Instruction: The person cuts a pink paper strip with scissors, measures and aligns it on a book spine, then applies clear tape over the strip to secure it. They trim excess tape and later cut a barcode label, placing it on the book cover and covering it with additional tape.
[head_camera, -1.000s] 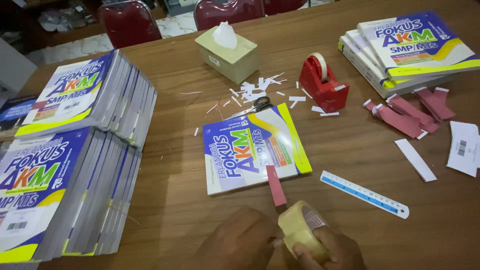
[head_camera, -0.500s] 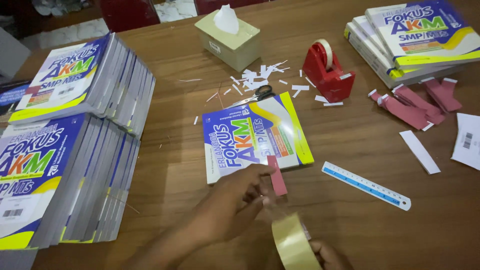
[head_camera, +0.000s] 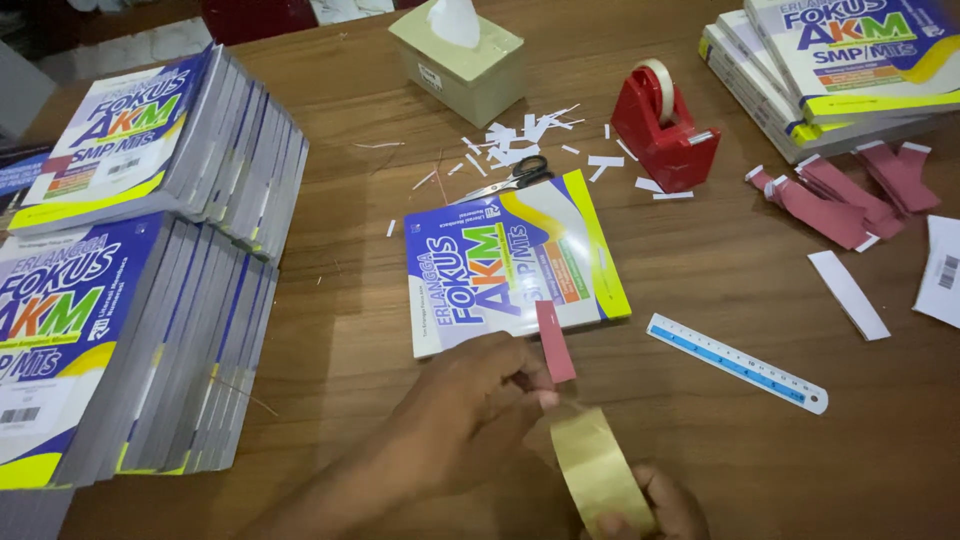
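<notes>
Since the earlier frames, the left hand (head_camera: 470, 400) has come forward from the tape roll to the near edge of the book (head_camera: 512, 262), and the roll of clear tape (head_camera: 597, 470) has turned edge-on in the right hand (head_camera: 650, 505). Left fingertips are pinched together, apparently on the free tape end, just beside the dark red strip (head_camera: 555, 342) that overhangs the book's near edge; the right fingers are clamped on the roll at the near edge of the view. Judged step: drawing out tape beside the strip. A next move would call for a taut, straight pull.

Packages and labels by place: two tall stacks of blue, white and yellow books (head_camera: 130, 270) stand at left; a lower stack (head_camera: 830, 80) lies far right. Loose dark red strips (head_camera: 840, 200) lie near that stack, with white slips (head_camera: 848, 294) to the right. A red tape dispenser (head_camera: 665, 130), an olive tissue box (head_camera: 468, 62), scissors (head_camera: 510, 182) among white paper scraps (head_camera: 520, 140), and a blue-and-white ruler (head_camera: 738, 363) occupy the wooden table (head_camera: 340, 330).
</notes>
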